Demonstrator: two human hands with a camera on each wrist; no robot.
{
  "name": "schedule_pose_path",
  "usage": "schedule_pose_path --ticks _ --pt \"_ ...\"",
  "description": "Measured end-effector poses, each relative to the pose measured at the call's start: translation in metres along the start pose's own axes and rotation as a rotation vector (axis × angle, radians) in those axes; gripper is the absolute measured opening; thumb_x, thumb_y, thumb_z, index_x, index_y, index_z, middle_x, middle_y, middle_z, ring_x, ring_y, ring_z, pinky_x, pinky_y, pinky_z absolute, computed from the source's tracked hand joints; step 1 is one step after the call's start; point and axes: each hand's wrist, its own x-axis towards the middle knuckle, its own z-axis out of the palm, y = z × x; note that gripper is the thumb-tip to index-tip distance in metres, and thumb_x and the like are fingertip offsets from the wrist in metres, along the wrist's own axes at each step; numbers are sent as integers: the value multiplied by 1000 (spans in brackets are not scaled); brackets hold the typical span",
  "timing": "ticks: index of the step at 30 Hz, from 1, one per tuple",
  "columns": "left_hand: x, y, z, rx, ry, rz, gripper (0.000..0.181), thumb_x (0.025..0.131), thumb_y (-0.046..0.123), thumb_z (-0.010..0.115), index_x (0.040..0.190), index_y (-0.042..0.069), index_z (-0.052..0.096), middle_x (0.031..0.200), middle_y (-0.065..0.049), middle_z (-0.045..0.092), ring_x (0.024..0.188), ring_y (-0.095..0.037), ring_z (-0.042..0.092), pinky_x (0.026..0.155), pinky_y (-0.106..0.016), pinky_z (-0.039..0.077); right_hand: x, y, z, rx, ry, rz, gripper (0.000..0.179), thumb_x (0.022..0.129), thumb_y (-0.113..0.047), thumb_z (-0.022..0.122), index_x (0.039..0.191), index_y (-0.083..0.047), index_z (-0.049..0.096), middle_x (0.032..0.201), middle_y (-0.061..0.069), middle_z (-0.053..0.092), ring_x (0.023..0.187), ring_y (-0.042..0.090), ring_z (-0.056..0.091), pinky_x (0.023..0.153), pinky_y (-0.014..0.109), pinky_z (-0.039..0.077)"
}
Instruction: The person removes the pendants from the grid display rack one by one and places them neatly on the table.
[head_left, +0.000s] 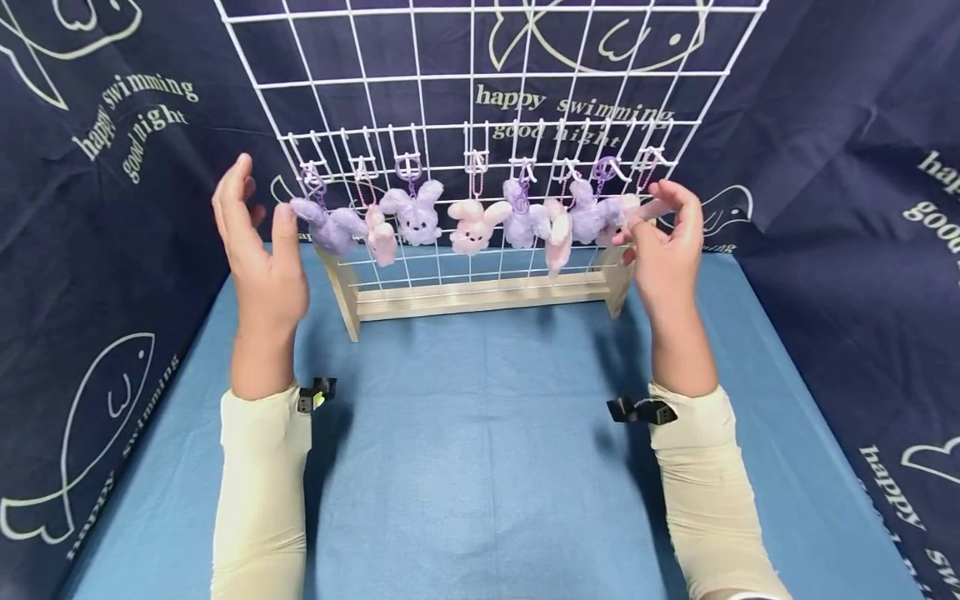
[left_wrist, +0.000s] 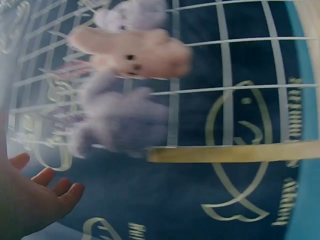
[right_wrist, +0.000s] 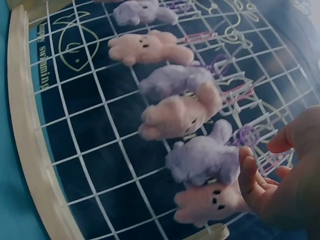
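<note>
A row of plush bunny keychains, purple and pink, hangs from hooks on a white wire grid (head_left: pixel 420 79). At the row's left end, my left hand (head_left: pixel 258 237) is raised with fingers spread and holds nothing. Its thumb is right by the leftmost purple bunny keychain (head_left: pixel 332 229), which is blurred in the left wrist view. My right hand (head_left: pixel 667 242) is at the other end, fingers curled at the side of the rightmost pink bunny keychain (right_wrist: pixel 207 202). The fingers cover part of that bunny. A purple bunny keychain (right_wrist: pixel 202 157) hangs right beside it.
Wooden feet and a wooden bar (head_left: pixel 480 297) support the grid on a blue cloth-covered table (head_left: pixel 480 450). Dark blue fabric (head_left: pixel 840 167) with fish drawings and lettering surrounds it at the back and sides. Hooks (head_left: pixel 476 158) stick out along the row.
</note>
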Motion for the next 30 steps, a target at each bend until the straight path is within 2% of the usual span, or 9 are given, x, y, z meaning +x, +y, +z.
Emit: schedule_pose_path --ticks 4,7,10,14,18,21,24,27,30 --pt "4 -39 9 -125 46 -164 47 108 20 43 153 7 47 153 -9 50 137 -15 50 118 -26 38 5 7 -4 34 -39 61 56 96 12 42 150 -4 42 153 7 47 56 12 68 42 20 46" --pt "5 -60 16 -165 39 -262 45 113 23 35 153 8 47 151 -10 52 129 -12 54 110 -27 41 8 10 -6 40 -76 84 56 99 9 42 153 -4 41 160 11 45 56 12 70 41 20 46" --pt "5 -74 23 -178 7 -354 47 115 30 26 152 11 50 143 -3 57 120 -11 56 99 -28 42 10 10 -7 36 -112 101 53 103 4 44 155 -3 42 162 15 43 57 11 71 40 19 45" --pt "5 -86 35 -319 -9 -406 51 116 27 21 143 4 57 125 5 62 119 -11 59 108 -26 44 13 10 -9 29 -142 119 50 106 -2 49 155 -1 43 153 14 52 57 9 70 41 17 44" --pt "2 -95 44 -393 -26 -395 55 116 26 20 130 -4 63 114 5 68 111 -7 61 104 -20 45 12 12 -10 3 -133 106 48 106 -4 55 153 2 46 131 4 66 53 6 67 40 17 41" --pt "3 -102 48 -383 -33 -375 52 117 27 23 115 2 68 99 7 71 93 -3 64 89 -18 49 10 12 -11 -29 -106 72 40 105 -6 60 143 3 57 108 -4 73 48 4 65 39 17 39" --pt "3 -108 53 -417 -12 -347 45 116 25 30 93 15 68 80 10 69 73 -2 62 72 -19 51 10 11 -10 -16 -77 14 22 103 -4 62 124 -1 69 91 -7 76 44 5 61 39 17 40" --pt "2 -115 57 -369 43 -295 48 114 20 37 76 21 65 67 15 63 62 -1 56 63 -19 47 11 10 -9 23 -53 -33 16 102 0 63 105 -7 77 85 -2 77 41 6 57 39 17 44" --pt "1 -121 61 -334 100 -242 49 112 13 42 68 24 61 63 18 58 58 2 51 60 -17 42 12 8 -9 45 -42 -51 18 100 1 65 96 -10 78 85 3 77 40 7 55 39 18 44"
